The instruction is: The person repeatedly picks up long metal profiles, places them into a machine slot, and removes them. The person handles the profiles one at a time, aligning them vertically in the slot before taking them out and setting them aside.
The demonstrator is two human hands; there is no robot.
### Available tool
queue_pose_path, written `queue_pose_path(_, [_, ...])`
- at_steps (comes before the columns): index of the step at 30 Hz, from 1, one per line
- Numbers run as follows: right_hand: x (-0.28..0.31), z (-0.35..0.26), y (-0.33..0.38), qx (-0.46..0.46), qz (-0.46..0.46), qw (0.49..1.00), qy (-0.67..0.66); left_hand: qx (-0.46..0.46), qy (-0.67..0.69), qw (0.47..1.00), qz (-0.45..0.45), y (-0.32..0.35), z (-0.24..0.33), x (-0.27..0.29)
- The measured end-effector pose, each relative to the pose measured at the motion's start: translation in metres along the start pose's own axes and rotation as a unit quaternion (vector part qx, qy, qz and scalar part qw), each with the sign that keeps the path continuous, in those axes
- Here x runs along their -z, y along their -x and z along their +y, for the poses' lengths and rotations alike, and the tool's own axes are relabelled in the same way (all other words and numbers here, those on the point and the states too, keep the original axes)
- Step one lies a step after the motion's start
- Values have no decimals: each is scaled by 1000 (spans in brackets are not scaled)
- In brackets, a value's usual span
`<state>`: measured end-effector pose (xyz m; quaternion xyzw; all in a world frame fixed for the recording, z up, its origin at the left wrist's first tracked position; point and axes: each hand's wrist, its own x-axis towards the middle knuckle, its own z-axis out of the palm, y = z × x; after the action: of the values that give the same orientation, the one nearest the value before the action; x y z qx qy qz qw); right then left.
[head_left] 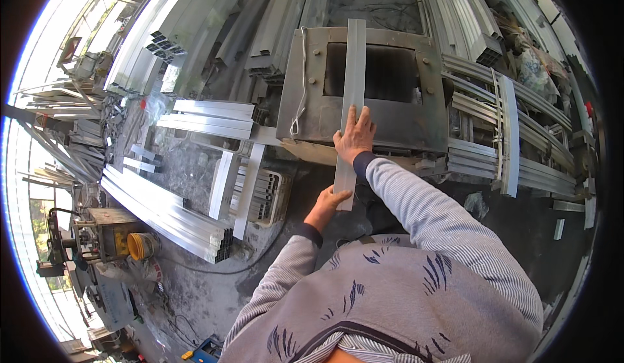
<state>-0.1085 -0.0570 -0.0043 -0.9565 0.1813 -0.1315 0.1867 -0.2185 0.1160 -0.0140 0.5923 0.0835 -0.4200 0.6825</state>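
A long flat silver metal bar (353,70) lies over the front of a grey metal machine housing (396,124), crossing its dark rectangular window (390,70). The bar's near end reaches toward my body. My left hand (327,207) is closed on that near end, thumb on top; its other fingers are partly hidden. Higher up, my right hand (356,134) spans the bar's width, with the thumb at its left edge and fingers over its face and right edge. A pale cord (301,80) hangs down the housing's left side.
Square metal tubes (169,213) lie stacked at left, near a pale crate (281,197) of short pieces. Long profiles (273,31) stretch away at the back. Bundled bars (546,168) lie right. A yellow bucket (142,246) stands lower left; a dark cable (227,272) crosses the floor.
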Motion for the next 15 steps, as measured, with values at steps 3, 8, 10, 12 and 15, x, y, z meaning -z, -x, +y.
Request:
queue_pose_path(3, [-2, -6, 44, 2, -13, 1000, -20, 14, -17, 1000, 16, 31, -31, 10])
queue_pose_path(8, [0, -15, 112, -2, -58, 997, -55, 12, -53, 998, 22, 74, -83, 27])
queue_pose_path(10, [2, -20, 134, -11, -91, 993, -77, -4, -66, 997, 29, 91, -101, 33])
queue_pose_path(12, [3, -28, 154, -22, -112, 990, -79, -7, -82, 996, 35, 107, -116, 40])
queue_pose_path(15, [6, -39, 178, -26, -130, 988, -84, -8, -96, 995, 39, 129, -132, 48])
